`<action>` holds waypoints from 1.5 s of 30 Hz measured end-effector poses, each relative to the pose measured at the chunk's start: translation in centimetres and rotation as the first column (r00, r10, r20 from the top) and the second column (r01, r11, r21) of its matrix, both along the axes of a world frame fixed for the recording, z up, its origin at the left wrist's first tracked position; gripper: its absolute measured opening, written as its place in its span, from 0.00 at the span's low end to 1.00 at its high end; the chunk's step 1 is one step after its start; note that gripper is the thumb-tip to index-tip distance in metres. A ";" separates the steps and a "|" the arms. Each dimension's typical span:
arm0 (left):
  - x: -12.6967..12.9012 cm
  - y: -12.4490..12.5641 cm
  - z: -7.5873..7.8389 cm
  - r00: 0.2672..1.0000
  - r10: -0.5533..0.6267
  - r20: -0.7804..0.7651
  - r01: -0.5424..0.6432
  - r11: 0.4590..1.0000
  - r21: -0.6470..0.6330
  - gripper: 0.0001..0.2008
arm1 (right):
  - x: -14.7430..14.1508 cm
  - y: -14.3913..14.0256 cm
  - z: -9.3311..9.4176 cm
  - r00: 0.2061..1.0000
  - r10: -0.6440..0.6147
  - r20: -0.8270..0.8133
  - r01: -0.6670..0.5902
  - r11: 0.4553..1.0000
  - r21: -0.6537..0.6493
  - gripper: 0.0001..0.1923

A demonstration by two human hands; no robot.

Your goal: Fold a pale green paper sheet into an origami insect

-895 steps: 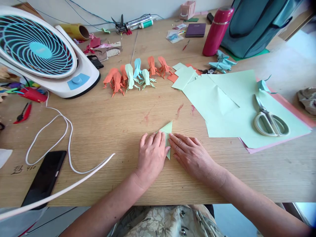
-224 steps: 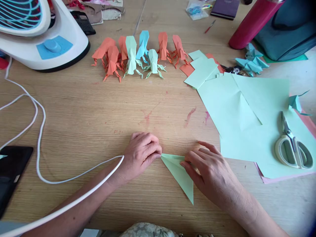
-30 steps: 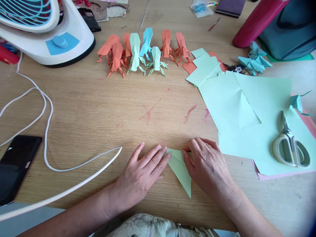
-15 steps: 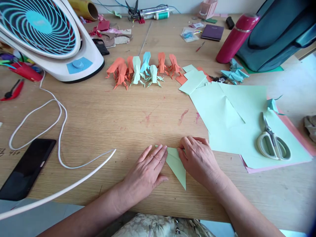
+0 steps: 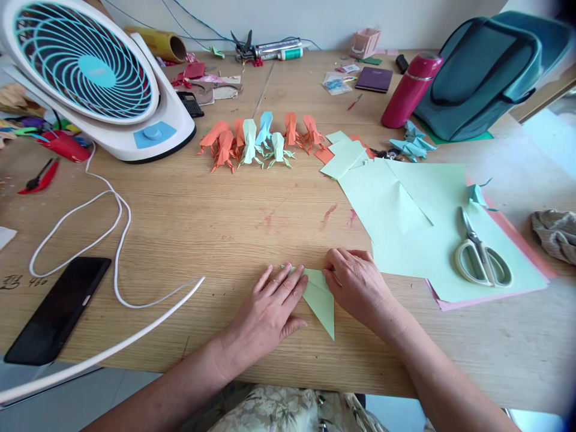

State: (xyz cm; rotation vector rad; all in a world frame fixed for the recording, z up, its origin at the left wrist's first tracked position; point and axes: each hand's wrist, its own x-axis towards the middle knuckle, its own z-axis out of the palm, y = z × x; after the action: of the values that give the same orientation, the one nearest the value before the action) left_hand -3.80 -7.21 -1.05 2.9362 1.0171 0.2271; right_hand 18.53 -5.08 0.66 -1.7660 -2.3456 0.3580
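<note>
A folded piece of light green paper (image 5: 320, 300) lies on the wooden table close to me, one sharp corner pointing towards me. My left hand (image 5: 272, 303) rests flat over its left part, fingers stretched out, covering much of that side. At the paper's right edge my right hand (image 5: 355, 279) is closed, thumb and curled fingers pinching the edge. Part of the paper is hidden under both hands. Beyond them stands a row of folded paper figures in orange, pale green and blue, among them a pale green figure (image 5: 249, 142).
Green paper sheets (image 5: 400, 240) lie to the right, with scissors (image 5: 482, 255) on top. A pink bottle (image 5: 411, 90) stands before a teal bag (image 5: 477, 78). On the left are a fan (image 5: 157, 126), a white cable (image 5: 128, 225) and a black phone (image 5: 58, 309).
The camera view has tilted up and shifted slightly, so the table objects appear lower. Both hands stay in about the same place on the green paper.
</note>
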 end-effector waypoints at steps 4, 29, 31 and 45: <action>-0.2 0.1 0.0 0.999 -0.028 -0.017 0.028 0.999 0.031 0.31 | 0.2 0.1 0.4 1.000 -0.015 -0.007 0.015 0.998 -0.060 0.06; 1.3 -0.9 1.0 0.989 0.094 -0.112 -0.103 0.992 -0.077 0.37 | 0.8 0.4 0.5 0.998 0.009 -0.057 -0.016 0.993 -0.119 0.06; 1.4 -1.0 1.1 0.988 0.096 -0.122 -0.107 0.991 -0.085 0.38 | 1.0 0.5 0.6 0.997 0.032 -0.074 -0.040 0.992 -0.121 0.06; 1.9 -1.3 1.2 0.983 0.101 -0.154 -0.115 0.990 -0.085 0.41 | 2.4 -1.4 1.8 0.989 0.106 -0.107 -0.093 0.988 0.121 0.06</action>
State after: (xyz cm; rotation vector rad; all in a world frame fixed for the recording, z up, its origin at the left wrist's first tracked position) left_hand -1.95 -8.49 0.14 2.8521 1.1732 -0.0386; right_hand 20.96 -6.45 2.44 -1.5399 -2.3301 0.3201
